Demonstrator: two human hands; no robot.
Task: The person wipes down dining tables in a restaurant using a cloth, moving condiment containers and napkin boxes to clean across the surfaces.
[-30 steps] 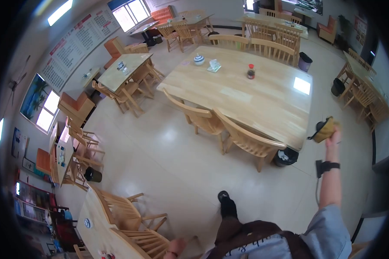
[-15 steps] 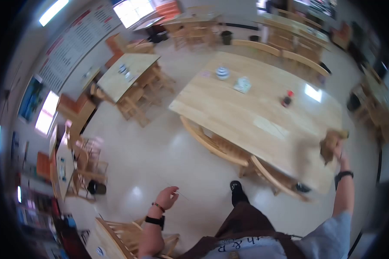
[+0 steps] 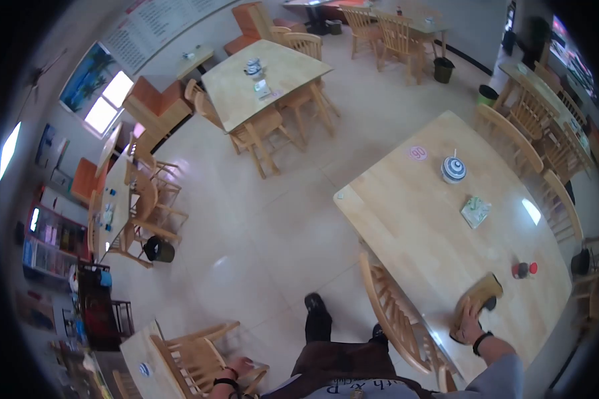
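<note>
My right hand (image 3: 471,324) presses on a tan-brown cloth (image 3: 480,294) that lies bunched along the near side of the big wooden table (image 3: 406,206), its fingers over the cloth's lower part. A dark patch shows beside the cloth. Just beyond it are small bottles with red lids (image 3: 524,269). My left hand (image 3: 239,366) hangs low at the bottom left, in front of a wooden chair (image 3: 203,352); its fingers look loosely apart with nothing visible in them.
A blue-and-white striped pot (image 3: 453,170) and a green-white tissue packet (image 3: 476,211) stand farther along the table. A chair (image 3: 393,306) is tucked against its near side. Other tables, chairs and a black bin (image 3: 158,249) stand around the room.
My view has swung right and the table has turned in it. My right hand has brought the cloth nearer to the table's near edge. My left hand has dropped lower.
</note>
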